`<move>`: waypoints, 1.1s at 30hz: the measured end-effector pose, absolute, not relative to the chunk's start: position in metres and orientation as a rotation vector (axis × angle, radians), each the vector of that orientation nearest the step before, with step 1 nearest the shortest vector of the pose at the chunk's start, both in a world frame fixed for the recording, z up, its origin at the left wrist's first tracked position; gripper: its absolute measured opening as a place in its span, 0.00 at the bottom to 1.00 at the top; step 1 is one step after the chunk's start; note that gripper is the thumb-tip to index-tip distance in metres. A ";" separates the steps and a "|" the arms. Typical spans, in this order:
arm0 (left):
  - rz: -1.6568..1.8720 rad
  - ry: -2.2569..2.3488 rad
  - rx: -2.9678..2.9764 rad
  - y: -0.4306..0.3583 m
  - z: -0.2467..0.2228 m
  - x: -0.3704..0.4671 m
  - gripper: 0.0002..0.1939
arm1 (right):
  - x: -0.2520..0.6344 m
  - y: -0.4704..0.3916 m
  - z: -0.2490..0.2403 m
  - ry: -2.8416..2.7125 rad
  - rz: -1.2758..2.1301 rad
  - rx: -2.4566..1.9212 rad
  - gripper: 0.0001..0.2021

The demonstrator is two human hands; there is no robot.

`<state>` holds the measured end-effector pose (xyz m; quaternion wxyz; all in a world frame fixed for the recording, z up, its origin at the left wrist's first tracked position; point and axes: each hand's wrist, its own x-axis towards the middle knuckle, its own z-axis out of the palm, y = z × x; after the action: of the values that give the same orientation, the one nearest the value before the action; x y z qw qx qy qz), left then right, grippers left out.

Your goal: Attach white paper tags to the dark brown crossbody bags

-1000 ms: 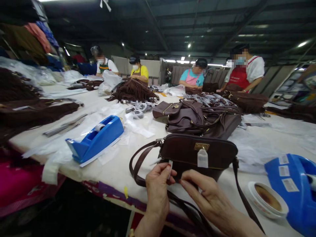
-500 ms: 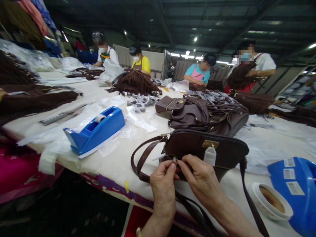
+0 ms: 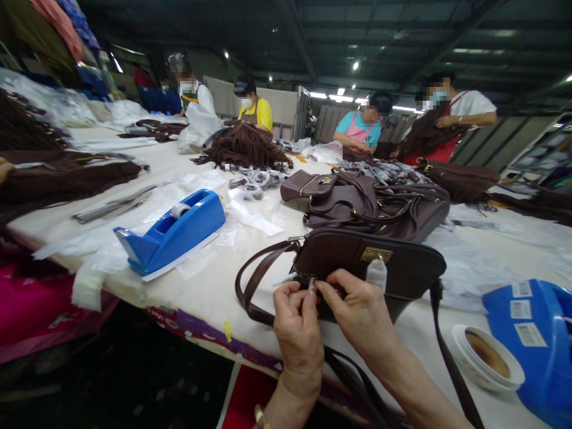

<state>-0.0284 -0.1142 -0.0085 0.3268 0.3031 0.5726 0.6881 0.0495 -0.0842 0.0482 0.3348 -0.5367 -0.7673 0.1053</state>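
A dark brown handbag (image 3: 339, 256) stands upright at the table's near edge. On its front are a gold plate (image 3: 376, 255) and a zip line, with a small clear-white plastic pouch (image 3: 376, 275) hanging below the plate. My left hand (image 3: 297, 322) pinches a small pale tab (image 3: 311, 282) at the left end of the bag's front zip, between thumb and fingers. Thumb and forefinger of my right hand (image 3: 357, 304) close on the same spot from the right. Fingertips partly hide the tab. The brown strap (image 3: 250, 298) loops out at left.
A blue tape dispenser (image 3: 179, 232) stands at left. More brown handbags (image 3: 370, 202) lie behind. At right are a white tape roll (image 3: 513, 378) and a blue dispenser with labels (image 3: 549, 351). A fringed brown pile (image 3: 245, 146) lies farther back; several co-workers stand across the table.
Both hands keep pinching the small tab, and my left fingers have curled in more. The view has shifted slightly. At far right, a co-worker has lowered a brown piece.
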 end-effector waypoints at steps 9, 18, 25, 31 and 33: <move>1.973 1.808 1.571 -0.114 -0.018 -0.032 0.16 | 0.050 -0.083 0.047 -2.013 0.239 -1.377 0.10; 2.003 1.852 1.726 -0.113 -0.010 -0.035 0.17 | 0.050 -0.082 0.047 -1.995 0.256 -1.401 0.10; 1.847 1.859 1.485 -0.113 -0.007 -0.036 0.11 | 0.050 -0.082 0.048 -1.985 0.284 -1.402 0.10; 1.635 1.648 0.961 -0.115 0.013 -0.038 0.07 | 0.050 -0.082 0.049 -1.973 0.298 -1.401 0.10; 1.587 1.492 0.755 -0.113 0.021 -0.040 0.05 | 0.050 -0.082 0.050 -1.964 0.308 -1.408 0.10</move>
<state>-0.0398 -0.1130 0.0214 0.4062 0.2992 0.5915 0.6290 0.0497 -0.0820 0.0496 0.3456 -0.5423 -0.7566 0.1186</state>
